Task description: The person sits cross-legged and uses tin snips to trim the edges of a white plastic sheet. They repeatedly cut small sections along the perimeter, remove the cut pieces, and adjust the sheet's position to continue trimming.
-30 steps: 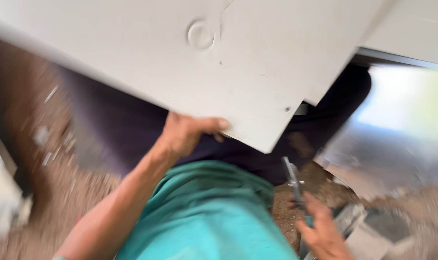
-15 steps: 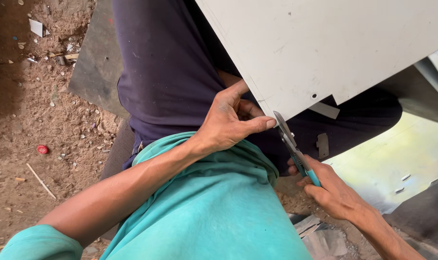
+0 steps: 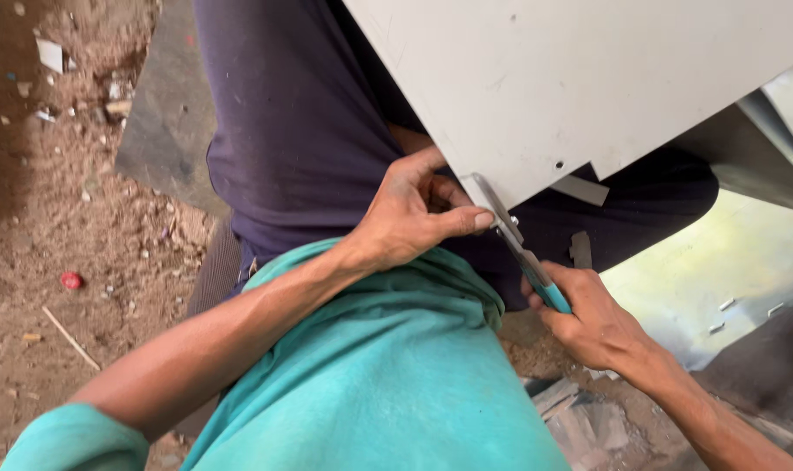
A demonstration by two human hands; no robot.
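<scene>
A large off-white metal sheet (image 3: 579, 78) fills the upper right and rests over my lap. My left hand (image 3: 409, 218) pinches the sheet's lower corner, thumb on top. My right hand (image 3: 588, 318) grips a pair of metal snips (image 3: 523, 249) with teal handles. The blades point up into the sheet's edge just beside my left thumb. My teal shirt (image 3: 387, 375) and dark trousers (image 3: 300, 131) lie beneath.
Bare dirt ground (image 3: 56, 218) with small debris and a red bottle cap (image 3: 70, 280) lies at left. A dark flat slab (image 3: 165, 122) sits behind my leg. More pale sheet metal (image 3: 719, 279) lies on the ground at right, with scrap pieces (image 3: 579, 419) below it.
The view has swung down and steadied. My left hand shifted along the sheet's edge to its corner, and my right hand raised the snips until the blades met the edge.
</scene>
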